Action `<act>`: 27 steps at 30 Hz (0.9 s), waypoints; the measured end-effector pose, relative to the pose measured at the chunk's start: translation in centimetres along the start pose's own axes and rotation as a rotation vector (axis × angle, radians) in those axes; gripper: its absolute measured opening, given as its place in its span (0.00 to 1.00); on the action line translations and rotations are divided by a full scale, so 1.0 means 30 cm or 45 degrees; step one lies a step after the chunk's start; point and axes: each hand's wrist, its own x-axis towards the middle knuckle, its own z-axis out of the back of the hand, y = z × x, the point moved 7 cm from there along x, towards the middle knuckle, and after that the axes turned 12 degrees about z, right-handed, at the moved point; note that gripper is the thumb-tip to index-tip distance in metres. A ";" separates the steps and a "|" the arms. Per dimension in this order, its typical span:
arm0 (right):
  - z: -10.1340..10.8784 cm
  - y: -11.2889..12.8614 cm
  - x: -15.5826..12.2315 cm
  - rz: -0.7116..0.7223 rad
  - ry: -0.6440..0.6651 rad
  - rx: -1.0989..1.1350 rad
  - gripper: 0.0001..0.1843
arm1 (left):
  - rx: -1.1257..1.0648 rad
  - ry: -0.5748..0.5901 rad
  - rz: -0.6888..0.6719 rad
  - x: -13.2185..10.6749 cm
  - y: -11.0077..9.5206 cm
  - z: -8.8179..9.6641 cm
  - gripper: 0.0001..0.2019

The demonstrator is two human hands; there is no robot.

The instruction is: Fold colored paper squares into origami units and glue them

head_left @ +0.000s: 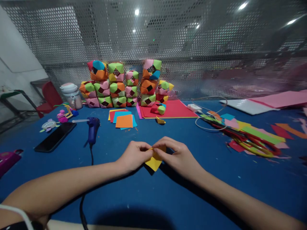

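A small yellow paper piece [154,162] is held just above the blue table [134,195] in front of me. My left hand [134,155] pinches its upper left edge with closed fingers. My right hand [176,154] pinches the upper right edge, fingertips meeting the left hand's. The lower corner of the paper hangs free below both hands.
Stacked multicoloured paper cubes [120,84] stand at the back. Paper squares [123,119], red sheets [172,110], a blue glue gun [93,127], a phone [55,136], a jar [72,95], scissors [251,143] among scraps and a white cable [211,110] lie around.
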 end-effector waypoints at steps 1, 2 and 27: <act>-0.001 0.000 0.001 -0.004 0.013 -0.003 0.06 | 0.018 0.010 -0.013 -0.002 -0.002 -0.004 0.09; -0.003 -0.001 0.000 -0.011 0.021 -0.014 0.06 | 0.033 0.024 -0.027 -0.005 -0.005 -0.008 0.09; -0.036 -0.045 -0.027 -0.383 0.041 0.108 0.05 | -0.205 -0.106 0.027 0.009 -0.011 0.028 0.04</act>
